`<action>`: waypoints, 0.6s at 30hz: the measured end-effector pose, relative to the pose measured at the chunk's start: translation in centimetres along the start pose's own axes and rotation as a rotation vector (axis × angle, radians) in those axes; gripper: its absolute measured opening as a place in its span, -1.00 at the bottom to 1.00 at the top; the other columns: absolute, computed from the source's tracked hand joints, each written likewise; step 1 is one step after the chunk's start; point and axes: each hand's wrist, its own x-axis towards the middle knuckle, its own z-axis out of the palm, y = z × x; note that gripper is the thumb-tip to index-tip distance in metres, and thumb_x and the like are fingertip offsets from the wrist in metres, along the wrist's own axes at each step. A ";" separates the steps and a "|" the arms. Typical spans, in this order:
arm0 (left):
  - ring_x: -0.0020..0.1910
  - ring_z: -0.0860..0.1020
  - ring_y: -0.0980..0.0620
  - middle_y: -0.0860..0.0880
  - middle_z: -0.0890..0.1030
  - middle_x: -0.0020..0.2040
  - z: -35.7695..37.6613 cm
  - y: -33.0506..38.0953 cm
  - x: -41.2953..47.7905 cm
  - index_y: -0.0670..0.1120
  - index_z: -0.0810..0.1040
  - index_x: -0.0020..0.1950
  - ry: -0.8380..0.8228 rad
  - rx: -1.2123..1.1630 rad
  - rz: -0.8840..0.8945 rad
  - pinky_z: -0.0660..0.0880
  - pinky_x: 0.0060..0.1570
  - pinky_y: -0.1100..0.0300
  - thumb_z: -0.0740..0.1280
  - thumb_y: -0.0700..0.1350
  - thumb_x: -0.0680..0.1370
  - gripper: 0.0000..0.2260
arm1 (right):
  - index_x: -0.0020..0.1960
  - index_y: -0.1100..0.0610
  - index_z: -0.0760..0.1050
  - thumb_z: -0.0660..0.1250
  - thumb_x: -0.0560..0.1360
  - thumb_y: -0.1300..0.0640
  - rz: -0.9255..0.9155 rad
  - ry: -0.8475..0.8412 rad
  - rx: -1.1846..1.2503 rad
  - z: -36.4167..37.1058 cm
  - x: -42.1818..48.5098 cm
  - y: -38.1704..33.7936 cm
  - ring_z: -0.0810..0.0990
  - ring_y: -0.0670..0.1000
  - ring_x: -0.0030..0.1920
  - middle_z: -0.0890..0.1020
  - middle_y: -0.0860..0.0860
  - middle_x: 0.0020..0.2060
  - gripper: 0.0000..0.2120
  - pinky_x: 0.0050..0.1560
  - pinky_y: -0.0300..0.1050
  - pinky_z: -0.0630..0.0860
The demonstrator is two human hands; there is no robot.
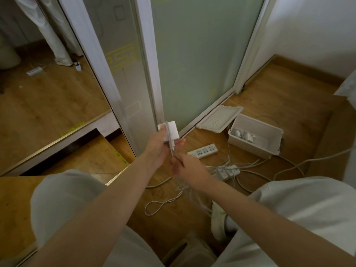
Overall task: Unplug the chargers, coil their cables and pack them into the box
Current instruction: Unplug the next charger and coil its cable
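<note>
Cable (171, 150) trails loose on the floor by the knees and rises to the right hand (185, 166), which pinches it. Just beyond, the left hand (159, 147) grips a white charger (172, 132) with turns wound over it, so coiling seems under way. Next it needs more turns, then the open box (250, 149), far right.

Wooden floor (289, 105), frosted glass door (192, 54)

dim, soft indoor light, brightest on the wall (317, 26) at upper right, with faint shadows. the cable (192, 193) at centre smears with motion blur, and the wide lens bows the door frame (148, 54) toward the edges.
</note>
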 end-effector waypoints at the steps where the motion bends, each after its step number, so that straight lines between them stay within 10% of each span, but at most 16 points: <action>1: -0.27 0.62 -0.10 -0.27 0.50 -0.02 0.3 0.1 -0.1 -0.22 0.31 0.31 -0.017 -0.096 -0.020 0.61 -0.38 0.15 0.05 0.00 0.66 -0.66 | -0.26 0.04 0.42 0.08 0.63 0.13 0.001 -0.021 0.002 0.1 -0.1 0.2 0.43 -0.22 -0.39 0.46 -0.17 -0.40 -0.69 -0.32 -0.38 0.34; 7: -0.48 0.51 0.01 -0.18 0.53 -0.25 0.9 1.0 -0.5 -0.24 0.47 0.06 -0.081 -0.184 -0.042 0.48 -0.51 0.26 0.01 -0.04 0.66 -0.66 | -0.11 0.19 0.54 0.07 0.63 0.09 -0.004 -0.093 -0.073 -0.5 -0.7 2.4 0.50 -0.15 -0.30 0.55 -0.07 -0.30 -0.67 -0.23 -0.42 0.37; 12: -0.54 0.36 0.05 -0.10 0.55 -0.41 -0.1 1.0 -0.3 -0.27 0.47 0.04 -0.154 -0.031 -0.029 0.24 -0.54 0.28 -0.01 -0.08 0.62 -0.66 | -0.04 0.11 0.52 0.08 0.62 0.01 -0.071 -0.084 -0.463 -1.9 0.0 3.1 0.52 0.02 -0.08 0.59 0.05 -0.13 -0.71 -0.05 -0.09 0.42; 18: -0.58 0.32 0.07 -0.17 0.55 -0.27 -0.6 1.6 -0.8 -0.22 0.51 0.04 -0.248 0.109 -0.095 0.16 -0.60 0.33 0.04 -0.10 0.61 -0.70 | 0.02 0.01 0.54 0.22 0.56 -0.03 -0.149 0.007 -0.649 -4.2 1.6 3.3 0.43 -0.09 -0.14 0.60 -0.07 -0.14 -0.82 0.09 -0.12 0.41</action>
